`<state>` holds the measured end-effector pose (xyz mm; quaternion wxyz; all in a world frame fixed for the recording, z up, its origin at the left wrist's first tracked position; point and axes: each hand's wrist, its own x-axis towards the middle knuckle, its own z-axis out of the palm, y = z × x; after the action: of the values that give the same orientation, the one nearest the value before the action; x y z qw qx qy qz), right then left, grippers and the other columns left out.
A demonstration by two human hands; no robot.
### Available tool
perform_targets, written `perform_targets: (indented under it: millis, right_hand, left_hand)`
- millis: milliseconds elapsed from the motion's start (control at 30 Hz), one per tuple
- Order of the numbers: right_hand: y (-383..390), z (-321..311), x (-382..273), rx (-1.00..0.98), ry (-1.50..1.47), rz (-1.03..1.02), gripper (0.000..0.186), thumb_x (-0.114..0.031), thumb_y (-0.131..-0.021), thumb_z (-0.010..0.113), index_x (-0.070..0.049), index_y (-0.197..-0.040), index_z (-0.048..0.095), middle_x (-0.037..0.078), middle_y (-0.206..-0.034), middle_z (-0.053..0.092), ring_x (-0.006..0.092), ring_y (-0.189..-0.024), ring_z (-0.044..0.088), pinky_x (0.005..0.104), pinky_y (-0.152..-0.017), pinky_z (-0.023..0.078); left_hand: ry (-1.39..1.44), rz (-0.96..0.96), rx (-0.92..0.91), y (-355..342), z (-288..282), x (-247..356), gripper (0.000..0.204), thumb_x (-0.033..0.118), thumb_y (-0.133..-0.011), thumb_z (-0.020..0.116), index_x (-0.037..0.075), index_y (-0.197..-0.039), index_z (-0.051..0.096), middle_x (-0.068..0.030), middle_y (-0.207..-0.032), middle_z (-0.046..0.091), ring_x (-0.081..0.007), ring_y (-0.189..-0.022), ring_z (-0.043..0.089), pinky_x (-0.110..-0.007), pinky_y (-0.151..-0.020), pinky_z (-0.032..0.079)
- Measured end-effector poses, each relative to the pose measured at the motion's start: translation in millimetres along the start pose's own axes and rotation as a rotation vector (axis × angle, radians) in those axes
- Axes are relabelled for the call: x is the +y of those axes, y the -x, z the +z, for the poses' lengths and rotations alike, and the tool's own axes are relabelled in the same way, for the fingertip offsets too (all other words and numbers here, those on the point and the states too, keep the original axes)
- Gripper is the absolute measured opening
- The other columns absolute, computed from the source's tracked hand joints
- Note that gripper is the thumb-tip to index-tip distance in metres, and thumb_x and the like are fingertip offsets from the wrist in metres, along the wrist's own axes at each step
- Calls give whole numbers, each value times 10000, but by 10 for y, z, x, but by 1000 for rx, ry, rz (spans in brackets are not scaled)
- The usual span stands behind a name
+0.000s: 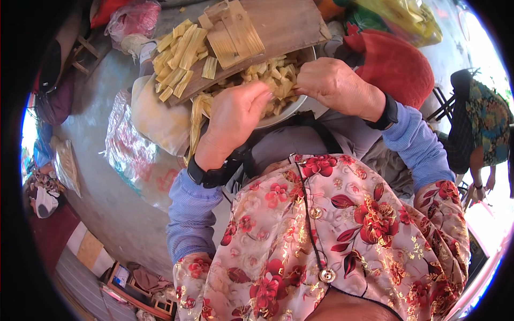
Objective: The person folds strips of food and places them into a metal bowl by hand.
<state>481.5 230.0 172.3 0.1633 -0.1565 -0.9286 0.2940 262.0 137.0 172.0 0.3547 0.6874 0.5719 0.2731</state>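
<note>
A wooden board (284, 21) lies across the back of a metal bowl (286, 109); on it are a pile of pale yellow dried strips (182, 48) and thin wooden slats (235, 43). More cut pieces (276, 75) fill the bowl, and long strips (195, 125) hang over its left rim. My left hand (235, 115) is closed over the bowl's front left, beside those long strips; what its fingers hold is hidden. My right hand (337, 85) is closed in a pinch at the bowl's right side, among the pieces; I cannot make out what it grips.
A red cushion-like thing (396, 69) and yellow bag (407, 21) lie at the back right. A person in patterned clothing (487, 117) is at the far right. Plastic bags (131, 150) lie on the floor at left; a low wooden shelf (139, 289) is at lower left.
</note>
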Motion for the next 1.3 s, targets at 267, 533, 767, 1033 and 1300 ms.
perform_targets:
  millis: [267,533,767,1033,1300]
  right_hand:
    - [2,-70,88,48,-602,486,637,-506,-900,523,-1,-1287,494,118,-1169,601,158,-970,605,264,-832,478]
    - [-104,17,-51,-200,-1351,864,344,-242,-864,652,9,-1092,592,56,-877,652,98,-662,614,247,-658,549]
    - [-93,-128,-139,-326,-988,787,250,-101,-864,629,4,-1089,603,11,-744,610,69,-620,595,212,-593,522]
    - [-204,-9,-250,-88,30,85,295,-103,-722,683,-35,-985,568,119,-912,577,324,-866,570,382,-725,480]
    - [-188,-84,-117,-205,-62,165,209,-87,-770,645,-19,-952,568,117,-831,583,296,-765,582,355,-680,478]
  left_hand:
    - [-490,304,346,75,139,36,60,121,-750,603,89,-776,560,-52,-670,530,-242,-571,543,-342,-483,409]
    - [-452,417,352,-44,222,18,93,124,-731,605,88,-802,559,-27,-647,500,-202,-565,544,-319,-488,416]
    - [-235,278,169,185,101,23,115,89,-799,644,36,-898,623,-102,-728,602,-294,-632,595,-362,-539,461]
    - [56,53,74,130,70,48,108,127,-875,602,21,-875,580,-147,-682,538,-280,-579,524,-328,-541,421]
    - [235,-50,0,92,-12,13,136,144,-895,580,19,-845,565,-108,-632,482,-205,-557,470,-307,-542,402]
